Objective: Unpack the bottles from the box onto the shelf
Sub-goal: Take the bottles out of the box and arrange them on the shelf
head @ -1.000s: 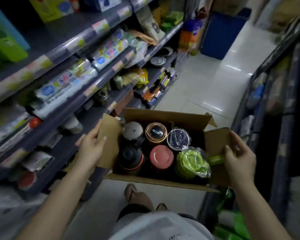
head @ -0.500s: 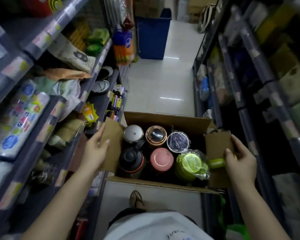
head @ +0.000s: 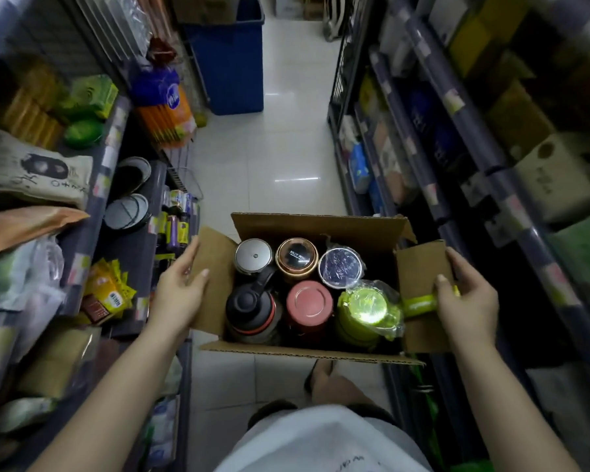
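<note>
Gripping the box point(head: 321, 226) by its side flaps — left hand point(head: 179, 294), right hand point(head: 467, 301) — six bottles point(head: 309, 303) standing between them.

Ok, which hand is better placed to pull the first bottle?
Right, probably: the right hand grips the green bottle by its handle at the box flap; the left hand only holds the opposite flap.

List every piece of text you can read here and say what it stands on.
Nothing reads clearly.
White print on the copper-lidded bottle: blurred.
Dark label on the yellow packets: blurred.
White script on the blue bag: illegible.
Hand-drawn marks on the cloth bag: illegible.
Shelf price tags: too small.
The box: no print visible.
</note>
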Available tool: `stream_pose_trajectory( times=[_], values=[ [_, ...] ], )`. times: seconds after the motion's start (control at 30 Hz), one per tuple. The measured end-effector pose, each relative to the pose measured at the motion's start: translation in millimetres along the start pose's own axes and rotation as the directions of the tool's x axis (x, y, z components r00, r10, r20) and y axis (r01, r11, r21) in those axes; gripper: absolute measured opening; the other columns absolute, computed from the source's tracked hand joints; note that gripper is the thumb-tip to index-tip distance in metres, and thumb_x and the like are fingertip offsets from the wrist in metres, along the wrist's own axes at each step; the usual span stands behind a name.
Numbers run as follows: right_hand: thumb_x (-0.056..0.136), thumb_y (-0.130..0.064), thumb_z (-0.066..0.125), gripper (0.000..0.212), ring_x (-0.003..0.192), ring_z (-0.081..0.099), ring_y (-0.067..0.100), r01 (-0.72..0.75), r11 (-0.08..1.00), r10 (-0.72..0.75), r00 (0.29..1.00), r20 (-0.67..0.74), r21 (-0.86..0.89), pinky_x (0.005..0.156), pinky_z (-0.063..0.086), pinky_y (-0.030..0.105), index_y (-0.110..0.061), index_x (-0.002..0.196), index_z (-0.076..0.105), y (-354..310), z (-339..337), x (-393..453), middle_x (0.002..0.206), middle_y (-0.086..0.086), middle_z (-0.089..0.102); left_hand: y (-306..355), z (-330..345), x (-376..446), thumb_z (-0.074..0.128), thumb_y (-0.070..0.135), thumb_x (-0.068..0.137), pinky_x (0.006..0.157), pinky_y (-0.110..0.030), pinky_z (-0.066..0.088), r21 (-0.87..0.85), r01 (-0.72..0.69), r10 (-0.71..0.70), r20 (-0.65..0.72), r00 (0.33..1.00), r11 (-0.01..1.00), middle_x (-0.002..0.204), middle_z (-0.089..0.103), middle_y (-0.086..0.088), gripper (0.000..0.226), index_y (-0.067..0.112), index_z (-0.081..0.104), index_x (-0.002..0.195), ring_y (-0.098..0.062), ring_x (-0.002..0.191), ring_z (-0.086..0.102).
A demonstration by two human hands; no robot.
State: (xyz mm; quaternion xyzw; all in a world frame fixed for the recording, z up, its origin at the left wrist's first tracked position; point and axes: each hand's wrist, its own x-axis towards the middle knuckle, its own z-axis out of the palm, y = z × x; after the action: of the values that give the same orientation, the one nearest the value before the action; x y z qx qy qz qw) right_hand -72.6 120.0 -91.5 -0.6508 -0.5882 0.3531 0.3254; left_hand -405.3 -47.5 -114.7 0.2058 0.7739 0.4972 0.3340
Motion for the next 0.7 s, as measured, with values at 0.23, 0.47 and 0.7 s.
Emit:
stream_pose_trajectory(
  times=[0.23,0.47,0.7],
  values=[
    [0.090,-0.011,0.055,0.047,0.107,0.061,0.023,0.013,1.000,-0.014,0.998,0.068,0.008,0.084,0.041,0.027,-0.033,0.131,0.055,-28,16,100,0.120,0.005,0.065,46,48,48,0.049,0.005,0.096,0.091,-0.038,0.051,-0.089,0.014,-0.023,-0.103,0.994,0.996,0.139,0.052,-0.003,0.059,0.038,0.035,0.143,-0.023,0.116,0.059],
    [0.091,-0.010,0.054,0.045,0.114,0.057,0.016,0.041,0.999,-0.044,0.990,0.136,0.025,0.093,0.042,0.027,-0.029,0.132,0.055,-63,38,169,0.129,0.005,0.061,79,68,86,0.047,0.001,0.096,0.094,-0.032,0.047,-0.079,-0.024,0.010,-0.179,0.984,0.997,0.138,0.036,0.015,0.060,0.029,0.032,0.146,-0.015,0.120,0.052],
    [0.089,-0.009,0.055,0.047,0.111,0.058,0.012,0.113,0.994,-0.111,0.977,0.184,0.000,0.099,0.045,0.033,-0.031,0.131,0.055,-100,83,200,0.124,0.001,0.064,76,53,126,0.048,-0.002,0.094,0.108,-0.043,0.040,-0.109,-0.022,-0.003,-0.226,0.974,0.994,0.137,0.032,0.018,0.060,0.026,0.032,0.146,-0.015,0.129,0.045]
  ],
)
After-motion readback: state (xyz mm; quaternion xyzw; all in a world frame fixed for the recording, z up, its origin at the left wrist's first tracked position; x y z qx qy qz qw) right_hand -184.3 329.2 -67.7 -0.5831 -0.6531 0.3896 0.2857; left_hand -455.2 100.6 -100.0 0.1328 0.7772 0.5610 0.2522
